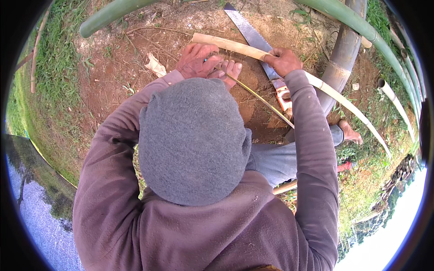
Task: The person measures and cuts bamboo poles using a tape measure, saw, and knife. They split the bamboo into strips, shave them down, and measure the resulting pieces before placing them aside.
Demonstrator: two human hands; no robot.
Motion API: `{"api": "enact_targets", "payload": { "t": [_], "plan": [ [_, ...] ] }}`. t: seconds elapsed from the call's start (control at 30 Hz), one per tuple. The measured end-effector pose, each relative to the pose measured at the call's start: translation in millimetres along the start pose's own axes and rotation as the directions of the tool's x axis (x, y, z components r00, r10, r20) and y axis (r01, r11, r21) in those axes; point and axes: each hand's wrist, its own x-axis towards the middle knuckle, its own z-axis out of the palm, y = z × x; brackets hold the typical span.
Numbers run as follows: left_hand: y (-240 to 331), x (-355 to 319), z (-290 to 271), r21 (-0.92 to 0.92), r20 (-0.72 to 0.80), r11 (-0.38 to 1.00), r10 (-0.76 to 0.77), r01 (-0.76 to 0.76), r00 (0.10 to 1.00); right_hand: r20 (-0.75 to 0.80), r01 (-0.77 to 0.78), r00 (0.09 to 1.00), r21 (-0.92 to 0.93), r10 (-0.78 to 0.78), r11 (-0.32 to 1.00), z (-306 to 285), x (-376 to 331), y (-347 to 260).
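Observation:
A long split bamboo strip (230, 46) runs from above my left hand, through my right hand, and curves down to the right. My right hand (285, 62) is closed around it. Just below the strip's left end is my left hand (199, 59), its fingers bent and closed at the end of a thin yellow measuring tape (257, 95). Something small and blue shows between those fingers, too small to name. The tape slants down right toward my right forearm. Bare toes (233, 71) are beside my left hand. A handsaw (248, 28) with an orange handle lies under the strip.
A thick bamboo pole (346, 54) lies right of the saw. Green bamboo poles (113, 17) cross the top and right side. A cut bamboo tube (392, 100) rests at the right. Grass (54, 58) borders the bare soil. A grey cap (194, 140) hides the middle.

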Motion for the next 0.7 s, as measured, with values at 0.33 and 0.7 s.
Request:
{"api": "enact_targets", "payload": {
  "t": [0.33,0.7],
  "plan": [
    [33.9,148.8,-4.9,-0.111,0.638,0.860,-0.324,0.499,0.699,-0.120,0.032,0.992,-0.010,-0.033,0.999,-6.8,-10.9,-2.4],
    [39.2,149.6,2.2,-0.116,0.587,0.828,-0.389,0.549,0.710,-0.010,0.014,1.000,0.006,-0.013,1.000,-12.9,-8.7,-3.3]
  ]
}}
